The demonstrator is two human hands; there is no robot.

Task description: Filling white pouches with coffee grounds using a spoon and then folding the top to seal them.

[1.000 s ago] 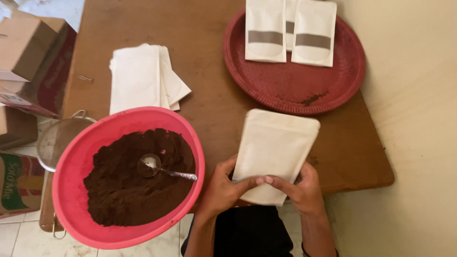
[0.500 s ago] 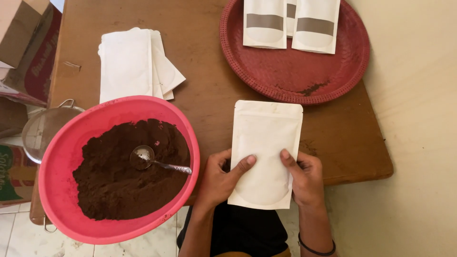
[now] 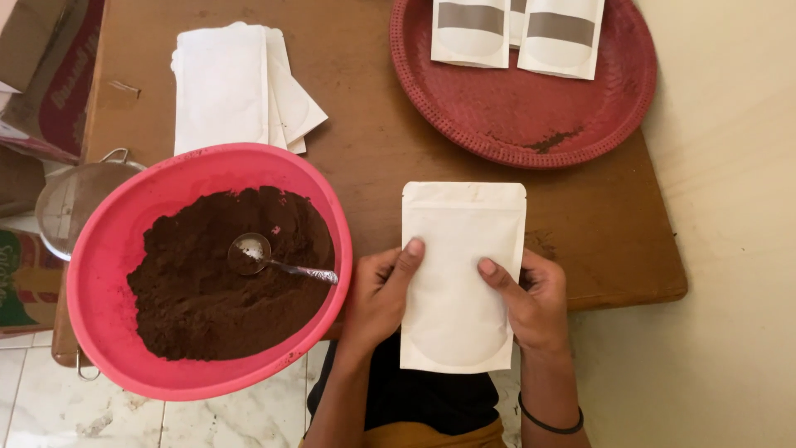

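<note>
Brown tabletop fills most of the frame, pink bowl of dark powder lower left, red tray with two grey-banded pouches up top. Bottom centre: plain white pouch, left hand and right hand each with a grip closed on its edges.

pouch: plain cream-white
bowl: pink-red
powder: dark brown
tray: woven, dark red
surface: brown
far pouches: white, grey band

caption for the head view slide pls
Both hands hold a white pouch beside a pink bowl of brown powder.
</note>
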